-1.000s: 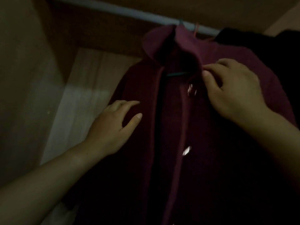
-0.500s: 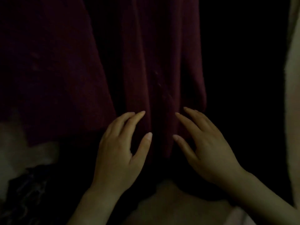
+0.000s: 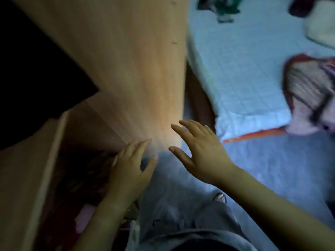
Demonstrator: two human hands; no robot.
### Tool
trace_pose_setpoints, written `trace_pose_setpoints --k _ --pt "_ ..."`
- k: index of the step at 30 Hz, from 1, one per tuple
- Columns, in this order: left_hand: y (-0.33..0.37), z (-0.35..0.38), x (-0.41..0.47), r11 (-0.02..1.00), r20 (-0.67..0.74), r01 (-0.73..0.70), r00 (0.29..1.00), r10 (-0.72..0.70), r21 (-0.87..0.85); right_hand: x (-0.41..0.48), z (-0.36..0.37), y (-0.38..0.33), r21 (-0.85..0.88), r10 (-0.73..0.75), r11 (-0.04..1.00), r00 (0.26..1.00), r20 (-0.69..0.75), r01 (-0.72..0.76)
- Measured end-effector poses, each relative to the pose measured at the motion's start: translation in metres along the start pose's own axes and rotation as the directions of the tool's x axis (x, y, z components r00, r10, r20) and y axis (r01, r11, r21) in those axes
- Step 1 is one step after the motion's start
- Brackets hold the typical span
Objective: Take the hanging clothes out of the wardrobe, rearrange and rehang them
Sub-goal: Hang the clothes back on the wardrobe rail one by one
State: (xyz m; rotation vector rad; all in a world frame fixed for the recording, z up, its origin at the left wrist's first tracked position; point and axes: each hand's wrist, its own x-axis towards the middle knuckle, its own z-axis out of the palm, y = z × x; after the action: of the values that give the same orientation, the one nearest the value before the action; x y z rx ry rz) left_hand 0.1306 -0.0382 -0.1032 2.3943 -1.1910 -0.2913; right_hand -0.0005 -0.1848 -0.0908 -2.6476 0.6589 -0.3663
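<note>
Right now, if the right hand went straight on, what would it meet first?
Likely the wardrobe panel: the right hand points its straight fingers up-left at the panel's lower edge, though depth is unclear.

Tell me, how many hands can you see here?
2. The left hand is low by the wooden wardrobe panel; the right hand is beside it, nearer the bed. Both hold nothing.

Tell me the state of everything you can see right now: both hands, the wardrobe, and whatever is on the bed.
left hand: open, fingers straight, holding nothing.
right hand: open, fingers spread, holding nothing.
wardrobe: open, inside too dark to read.
bed: covered by a light blue sheet, clothes lying on it.
striped garment: lying on the bed, blurred.
green item: lying at the bed's far end, too blurred to identify.
</note>
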Motion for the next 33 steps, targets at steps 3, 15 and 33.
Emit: trace_pose_setpoints --k 3,15,33 --pt "0.060 0.062 0.020 0.991 0.174 -0.127 0.976 0.132 -0.037 -0.048 -0.020 0.079 0.023 0.191 0.981 0.981 -0.024 -0.191" --pt "0.425 0.273 0.121 0.749 0.410 -0.592 0.630 0.660 -0.298 -0.216 -0.177 0.369 0.051 0.674 0.722 0.683 -0.283 -0.690" --pt "0.709 0.469 0.336 0.724 0.446 -0.623 0.581 0.681 -0.295 -0.168 -0.320 0.729 0.040 0.734 0.656 0.624 -0.269 -0.754"
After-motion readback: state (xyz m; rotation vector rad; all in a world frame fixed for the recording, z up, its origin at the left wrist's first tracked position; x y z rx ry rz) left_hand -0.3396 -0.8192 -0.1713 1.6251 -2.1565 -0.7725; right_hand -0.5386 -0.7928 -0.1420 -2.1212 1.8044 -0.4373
